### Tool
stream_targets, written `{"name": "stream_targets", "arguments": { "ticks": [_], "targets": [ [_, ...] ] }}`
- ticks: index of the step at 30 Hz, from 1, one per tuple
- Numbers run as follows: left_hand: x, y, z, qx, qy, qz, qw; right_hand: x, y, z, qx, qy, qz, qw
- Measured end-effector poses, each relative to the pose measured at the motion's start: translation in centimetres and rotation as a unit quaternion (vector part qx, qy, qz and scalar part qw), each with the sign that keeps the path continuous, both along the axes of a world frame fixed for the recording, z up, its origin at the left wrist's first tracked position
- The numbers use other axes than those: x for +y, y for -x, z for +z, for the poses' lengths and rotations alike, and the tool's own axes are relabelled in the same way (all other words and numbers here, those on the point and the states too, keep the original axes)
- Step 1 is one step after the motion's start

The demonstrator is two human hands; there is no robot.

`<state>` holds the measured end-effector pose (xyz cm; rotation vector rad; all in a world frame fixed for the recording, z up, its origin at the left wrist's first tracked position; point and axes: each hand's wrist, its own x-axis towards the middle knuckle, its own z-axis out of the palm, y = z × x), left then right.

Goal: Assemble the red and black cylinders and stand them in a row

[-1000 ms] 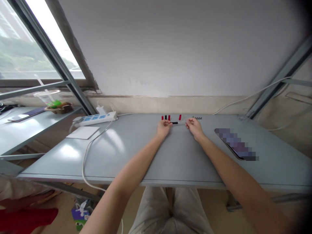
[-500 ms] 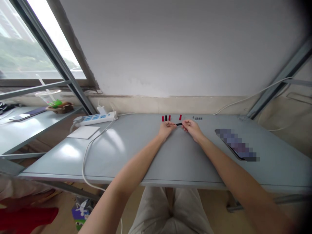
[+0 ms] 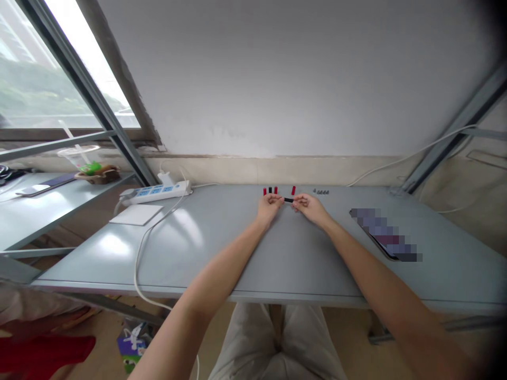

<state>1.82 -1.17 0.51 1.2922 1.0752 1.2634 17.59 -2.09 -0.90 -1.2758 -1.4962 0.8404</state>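
Observation:
A small black cylinder [image 3: 289, 200] is pinched level between my two hands over the grey table. My left hand [image 3: 270, 207] grips its left end, and my right hand [image 3: 308, 205] has its right end between the fingertips. Just behind my left hand stand a red cylinder [image 3: 264, 191], a black cylinder [image 3: 270, 189] and another red cylinder [image 3: 276, 190]. One more red cylinder [image 3: 293, 190] is behind my right hand, slightly tilted. Several tiny dark pieces [image 3: 322, 192] are grouped to its right, near the wall.
A phone [image 3: 384, 235] lies on the right of the table [image 3: 301, 258]. At the left are a white power strip [image 3: 158, 192], a flat white square [image 3: 135, 215] and a white cable [image 3: 137, 253] running over the front edge. A person's sleeve shows at lower left.
Both hands have shifted slightly to the left and up with the black cylinder, and my left fingers now cover more of the standing cylinders' lower parts.

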Motion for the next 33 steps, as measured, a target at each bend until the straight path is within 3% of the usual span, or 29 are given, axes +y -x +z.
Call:
{"name": "stream_targets", "arguments": {
  "ticks": [6, 10, 15, 19, 27, 33],
  "targets": [
    [0.1, 0.1, 0.0, -0.014, -0.014, 0.002, 1.000, 0.0, 0.1, 0.3, -0.195, -0.103, -0.003, 0.975],
    [0.2, -0.1, -0.2, -0.029, -0.020, -0.003, 0.999, 1.0, 0.8, 0.7, -0.280, -0.120, -0.020, 0.952],
    [0.5, 0.4, 0.2, -0.049, 0.003, 0.078, 0.996, 3.8, 2.0, 0.9, -0.230, -0.007, -0.090, 0.969],
    [0.9, 1.2, 0.2, -0.040, 0.033, 0.115, 0.992, 5.4, 3.0, 0.4, -0.223, 0.015, -0.113, 0.968],
    [1.4, 1.6, -0.3, -0.041, 0.030, 0.131, 0.990, 6.8, 3.8, -1.4, -0.238, 0.034, -0.164, 0.957],
    [1.4, 1.5, -0.6, -0.013, 0.006, 0.104, 0.994, 6.5, 3.3, -1.3, -0.281, 0.036, -0.166, 0.944]
  ]
}}
